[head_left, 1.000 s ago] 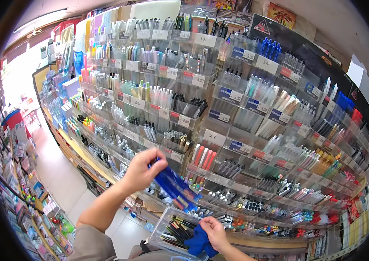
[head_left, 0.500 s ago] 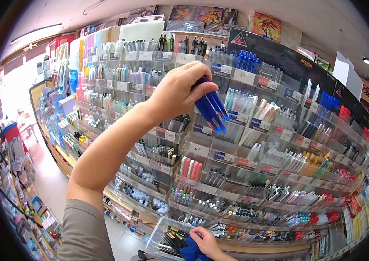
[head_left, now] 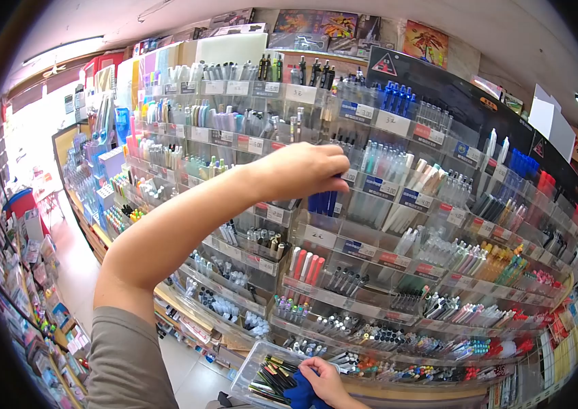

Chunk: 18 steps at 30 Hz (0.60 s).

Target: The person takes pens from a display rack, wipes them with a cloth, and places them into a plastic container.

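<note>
My left hand (head_left: 313,169) reaches out to the pen rack, its fingers closed round the tops of a bundle of blue pens (head_left: 325,203). The lower ends of the pens stand inside a clear compartment above a white price card (head_left: 319,236). Low in the view, my right hand (head_left: 324,382) grips a bunched blue cloth (head_left: 300,392), fingers closed. The cloth lies over the side of a clear plastic box (head_left: 240,383), which holds several dark pens (head_left: 276,373).
Tiers of clear pen compartments (head_left: 377,255) with price labels fill the view. Blue click pens (head_left: 398,97) stand upper right of my left hand, red markers (head_left: 307,266) below it. An aisle floor (head_left: 77,252) runs at the left beside another stocked shelf (head_left: 26,293).
My left hand has moved slightly right and down, bringing the blue pens from in front of the rack into a compartment. My right hand stays on the cloth.
</note>
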### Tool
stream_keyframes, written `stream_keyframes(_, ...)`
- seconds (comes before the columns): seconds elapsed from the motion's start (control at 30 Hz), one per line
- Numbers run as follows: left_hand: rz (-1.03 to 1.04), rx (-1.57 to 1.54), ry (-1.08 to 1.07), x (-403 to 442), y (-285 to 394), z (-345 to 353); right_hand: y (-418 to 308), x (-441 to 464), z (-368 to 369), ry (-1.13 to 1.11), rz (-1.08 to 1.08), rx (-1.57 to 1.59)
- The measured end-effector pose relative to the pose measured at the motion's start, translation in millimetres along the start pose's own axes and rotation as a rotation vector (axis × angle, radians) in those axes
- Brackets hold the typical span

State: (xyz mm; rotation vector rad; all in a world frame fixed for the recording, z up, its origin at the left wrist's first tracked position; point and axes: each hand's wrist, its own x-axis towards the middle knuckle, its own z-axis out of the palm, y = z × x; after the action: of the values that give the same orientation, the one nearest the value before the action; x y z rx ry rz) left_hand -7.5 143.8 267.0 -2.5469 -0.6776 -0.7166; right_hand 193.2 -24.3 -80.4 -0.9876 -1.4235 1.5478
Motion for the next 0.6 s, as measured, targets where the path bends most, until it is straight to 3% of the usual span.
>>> stream_keyframes(0.07,-0.026,-0.161,-0.041,-0.5,-4.1,10.4,10.1,0.9,-2.2,-0.009,0.009,-0.021)
stream_keyframes(0.17,-0.110,-0.235,-0.219,1.1,-12.8,21.9,26.0,7.1,-9.9,-0.116,-0.596,-0.735)
stream_keyframes(0.2,-0.154,-0.238,-0.284,2.9,-13.1,22.1,2.6,4.2,-12.2,-0.253,-0.487,-0.929)
stream_keyframes(0.37,-0.186,-0.296,-0.290,1.4,-8.2,19.3,-157.4,19.7,-10.4,-0.070,-0.610,-0.840)
stream_keyframes(0.43,-0.199,-0.304,-0.289,1.0,-9.5,20.5,-206.6,38.7,-14.8,0.094,-0.754,-0.883)
stream_keyframes(0.6,-0.184,-0.304,-0.276,2.9,-12.1,22.4,-283.4,117.1,-19.9,0.334,-0.889,-0.747)
